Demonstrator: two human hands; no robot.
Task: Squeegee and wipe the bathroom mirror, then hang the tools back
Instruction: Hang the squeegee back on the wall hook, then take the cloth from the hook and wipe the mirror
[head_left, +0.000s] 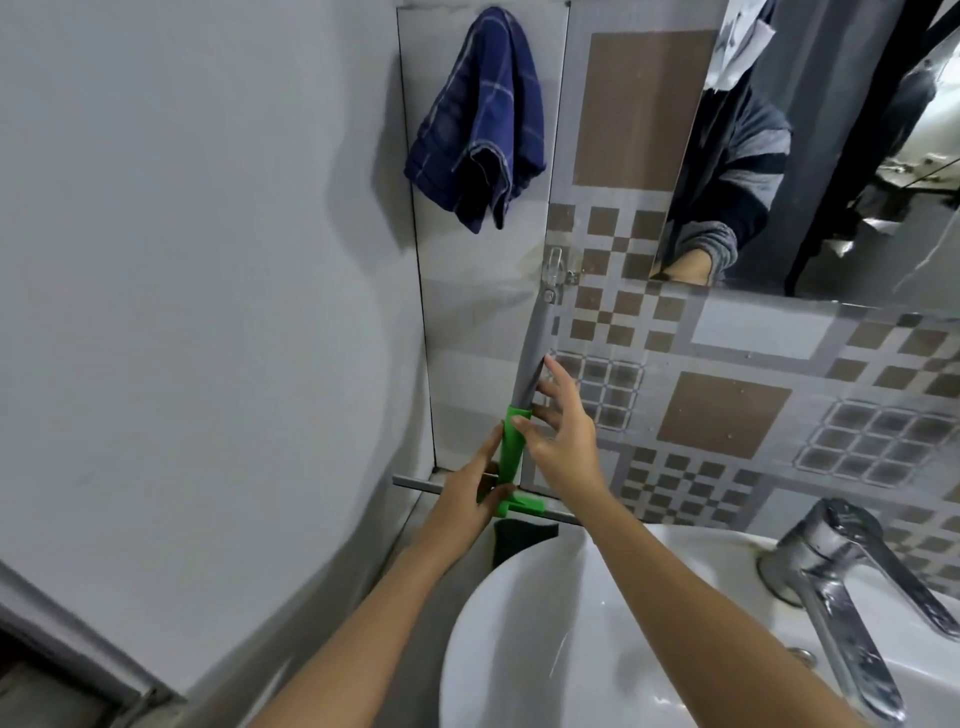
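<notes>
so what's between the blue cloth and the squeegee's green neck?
Head view: a clear wall hook, then the squeegee's own grey handle below the blue cloth.

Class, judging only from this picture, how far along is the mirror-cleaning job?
Done, apparently: the blue cloth already hangs on the wall. In hand: the squeegee hangs handle-up below the hook, left hand at its green head, right hand open beside the handle. Left: letting go. Whether the mirror is clean cannot be judged.
</notes>
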